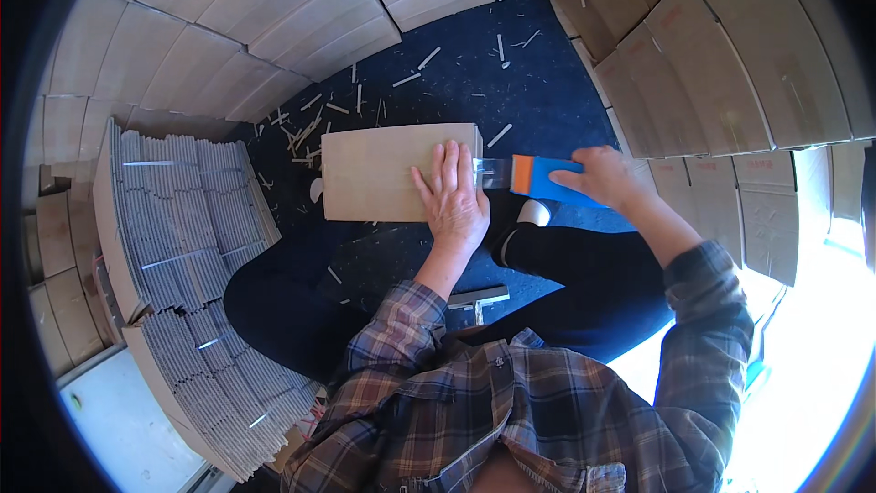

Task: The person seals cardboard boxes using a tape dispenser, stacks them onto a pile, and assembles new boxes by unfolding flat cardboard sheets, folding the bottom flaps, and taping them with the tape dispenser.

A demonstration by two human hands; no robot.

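Observation:
A closed brown cardboard box (374,173) lies in front of me, above my knees. My left hand (453,199) rests flat on its right part, fingers stretched out and pressing on the top. At the box's right side, my right hand (607,178) grips a blue tape dispenser (552,181) with an orange front end. A strip of clear tape (495,173) spans the short gap between the dispenser and the box's right edge. The box's underside is hidden.
Bundles of flattened cardboard (182,228) stand at my left. Stacked cartons (301,18) line the far side, and more cartons (693,73) stand at the right. Cardboard scraps (429,58) litter the dark floor (456,96). Below the box lies a grey-topped metal piece (479,297).

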